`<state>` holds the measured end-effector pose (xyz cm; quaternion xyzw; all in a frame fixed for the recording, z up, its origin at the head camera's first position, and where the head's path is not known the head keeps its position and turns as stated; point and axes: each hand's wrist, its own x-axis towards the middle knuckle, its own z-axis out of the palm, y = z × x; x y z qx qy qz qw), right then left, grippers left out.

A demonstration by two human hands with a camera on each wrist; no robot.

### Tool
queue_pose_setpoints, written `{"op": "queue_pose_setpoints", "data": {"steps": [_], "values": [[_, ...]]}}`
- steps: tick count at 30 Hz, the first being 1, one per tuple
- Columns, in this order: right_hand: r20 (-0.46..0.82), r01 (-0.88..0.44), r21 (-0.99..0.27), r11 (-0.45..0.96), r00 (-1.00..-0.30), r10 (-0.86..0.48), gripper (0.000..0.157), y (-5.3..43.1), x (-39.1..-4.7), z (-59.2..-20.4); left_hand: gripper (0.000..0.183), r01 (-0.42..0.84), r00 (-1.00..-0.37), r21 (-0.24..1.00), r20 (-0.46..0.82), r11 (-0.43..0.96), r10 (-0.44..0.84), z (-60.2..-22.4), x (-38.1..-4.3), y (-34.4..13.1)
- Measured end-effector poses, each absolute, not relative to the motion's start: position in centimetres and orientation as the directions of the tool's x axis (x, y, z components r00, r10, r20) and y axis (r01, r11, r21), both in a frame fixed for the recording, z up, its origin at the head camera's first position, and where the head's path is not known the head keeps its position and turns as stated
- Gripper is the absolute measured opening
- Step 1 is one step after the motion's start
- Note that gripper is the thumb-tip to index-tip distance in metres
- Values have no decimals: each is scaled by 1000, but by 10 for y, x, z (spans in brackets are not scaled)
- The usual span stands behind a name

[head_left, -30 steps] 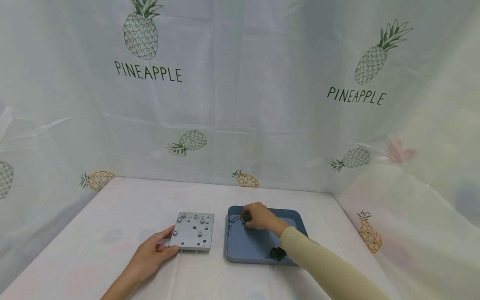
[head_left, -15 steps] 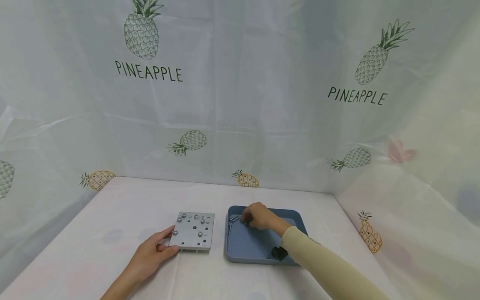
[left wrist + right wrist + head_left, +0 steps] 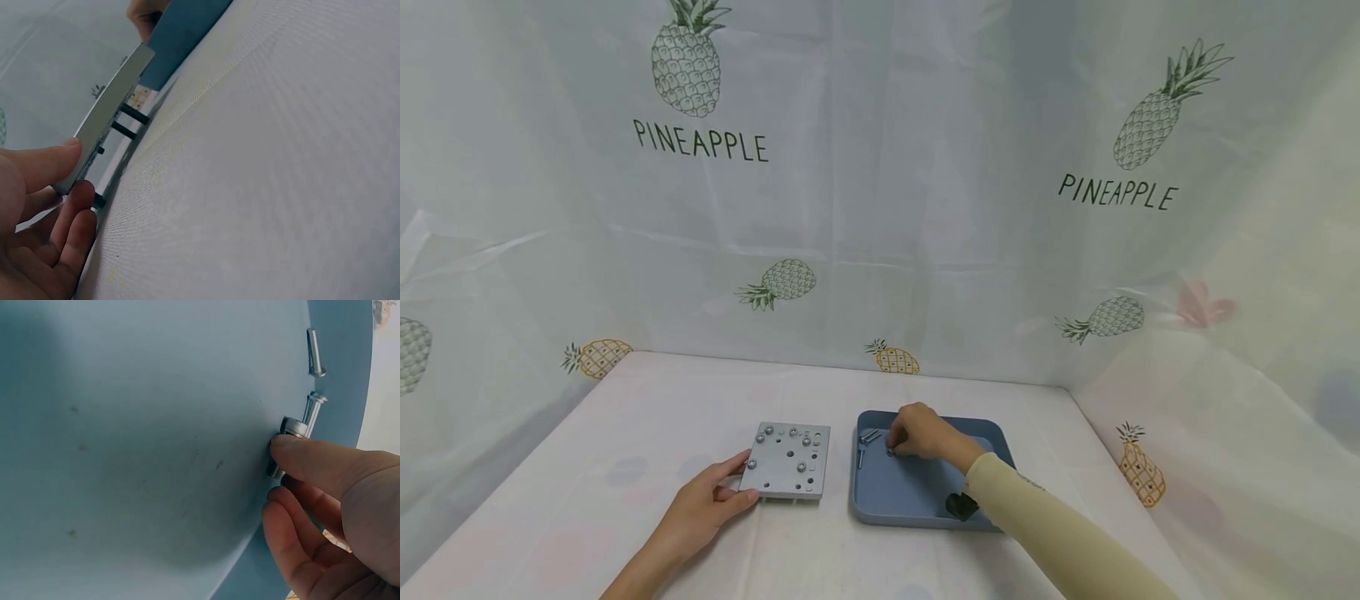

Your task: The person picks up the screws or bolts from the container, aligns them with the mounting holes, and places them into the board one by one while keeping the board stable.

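My left hand (image 3: 711,502) grips the near left corner of a square silver metal plate (image 3: 778,483), thumb on its near edge. Several socket-head bolts (image 3: 801,467) sit in the plate's holes among other bare holes. Dark bolt shanks (image 3: 132,114) stick out below the plate in the left wrist view. Over in the blue tray (image 3: 917,522), my right hand (image 3: 925,433) reaches down to the floor of the tray. Thumb and finger pinch a bolt (image 3: 296,427) with a knurled round head, its shank partly hidden by the thumb. Two loose bolts (image 3: 315,355) lie just beyond it.
A black object (image 3: 961,506) lies at the tray's near right, partly covered by the right sleeve (image 3: 1037,508). The tray stands right of the plate on a pale cloth-covered table (image 3: 805,550). A pineapple-print curtain (image 3: 880,208) hangs behind.
My right fingertips have shifted slightly within the tray, and a bolt head now shows beneath them where something dark showed earlier. The left hand and the plate stay in place.
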<state>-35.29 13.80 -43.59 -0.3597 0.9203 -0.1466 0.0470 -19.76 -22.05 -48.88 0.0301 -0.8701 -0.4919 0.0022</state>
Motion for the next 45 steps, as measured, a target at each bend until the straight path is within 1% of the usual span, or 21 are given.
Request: {"op": "queue_pose_setpoints", "data": {"steps": [10,13,16,19,25,33,41,45], "values": [[-39,-657,-299,692,-716,-697,12,136,-355,-436,80,-44,-998,862,-21,505,-51,-489,-198,-221],[-31,-671,-288,683,-707,-707,12,136,-356,-436,80,-41,-999,861,-18,506,-50,-489,-197,-220],[3,-683,-298,667,-699,-715,10,138,-355,-434,79,-36,-999,863,-15,505,-47,-489,-197,-220],[49,-688,-341,641,-694,-718,11,140,-354,-431,79,-34,-999,863,-12,505,-46,-489,-197,-220],[118,-664,-469,582,-700,-704,15,141,-356,-428,79,-32,-999,866,-11,500,-45,-490,-198,-220],[141,-597,-589,545,-739,-658,11,132,-357,-426,79,-30,-999,867,-9,498,-45,-489,-198,-221],[193,-590,-653,474,-736,-650,14,120,-354,-421,79,-36,-999,868,-14,494,-49,-489,-198,-221],[195,-571,-670,474,-752,-630,16,112,-353,-420,79,-35,-999,865,-13,501,-47,-489,-198,-221]]}}
